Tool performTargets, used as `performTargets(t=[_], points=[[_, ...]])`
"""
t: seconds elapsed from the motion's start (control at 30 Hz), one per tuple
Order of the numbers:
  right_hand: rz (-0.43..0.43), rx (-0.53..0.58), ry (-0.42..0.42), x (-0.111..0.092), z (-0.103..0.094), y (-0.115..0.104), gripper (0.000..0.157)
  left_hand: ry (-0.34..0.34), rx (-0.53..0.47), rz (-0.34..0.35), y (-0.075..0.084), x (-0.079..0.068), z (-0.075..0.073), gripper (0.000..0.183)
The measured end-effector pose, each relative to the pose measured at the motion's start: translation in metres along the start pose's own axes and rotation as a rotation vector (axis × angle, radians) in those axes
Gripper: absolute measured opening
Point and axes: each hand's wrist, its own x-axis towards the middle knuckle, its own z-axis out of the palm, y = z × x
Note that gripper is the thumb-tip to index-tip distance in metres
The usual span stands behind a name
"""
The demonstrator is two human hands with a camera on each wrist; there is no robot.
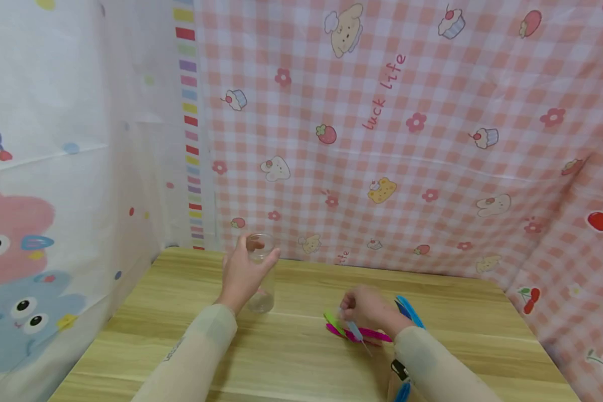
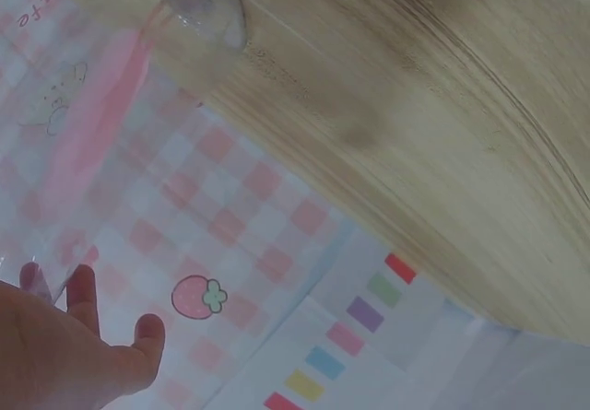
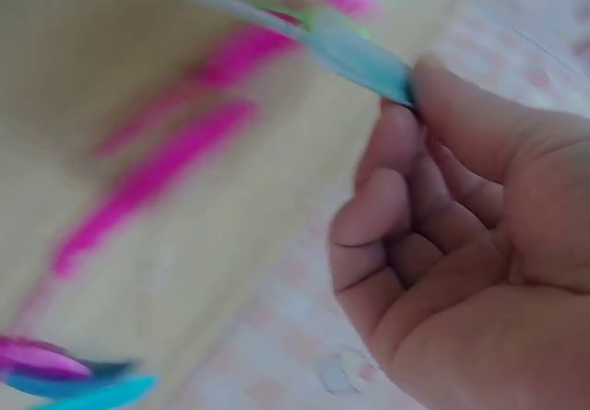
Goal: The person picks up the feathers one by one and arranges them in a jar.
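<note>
On the left of the wooden table, my left hand point(image 1: 243, 271) grips a clear cylindrical jar point(image 1: 262, 298) around its upper part, fingers and thumb on either side near the rim. A pink feather point(image 2: 103, 115) stands inside the jar, its thin quill towards the base. My right hand point(image 1: 372, 307) pinches a pale blue feather point(image 3: 355, 58) by its tip between thumb and forefinger, the white quill pointing away from the hand. Below that hand lie magenta feathers point(image 1: 374, 334) and a lime green feather point(image 1: 333, 321); blue feathers point(image 1: 411, 312) lie behind the wrist.
The wooden table point(image 1: 291, 363) is backed by a pink checked cloth point(image 1: 301, 212), with a white patterned cloth point(image 1: 105, 184) at the left. Another blue feather point(image 1: 403, 392) shows at the front, beside the right forearm.
</note>
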Motion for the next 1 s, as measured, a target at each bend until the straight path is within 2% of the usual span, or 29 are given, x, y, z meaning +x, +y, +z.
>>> performTargets(t=[0.17,0.27,0.33,0.43,0.53,0.67,0.77,1.0], points=[[-0.068,0.218,0.250,0.009,-0.038,-0.040,0.014,0.015,-0.008,0.005,-0.004,0.000,-0.001,0.077],[-0.164,0.346,0.419,0.010,-0.055,-0.071,0.019,0.020,-0.009,0.006,-0.005,0.001,-0.001,0.077],[-0.241,0.412,0.502,0.009,-0.062,-0.092,0.019,0.018,-0.010,0.003,-0.005,0.000,-0.002,0.079],[-0.355,0.433,0.596,0.008,-0.065,-0.119,0.015,0.018,-0.017,-0.010,-0.005,0.000,-0.001,0.079],[-0.439,0.413,0.613,0.009,-0.062,-0.138,0.014,0.012,-0.031,-0.021,-0.004,0.000,0.000,0.077],[-0.482,0.365,0.614,0.014,-0.053,-0.152,0.014,0.005,-0.041,-0.019,-0.002,0.000,0.002,0.075],[-0.468,0.333,0.604,0.018,-0.044,-0.156,0.013,-0.003,-0.032,-0.011,-0.001,0.000,0.004,0.077],[-0.418,0.324,0.462,0.023,-0.031,-0.159,0.015,-0.001,-0.022,-0.025,0.000,-0.002,0.002,0.078]])
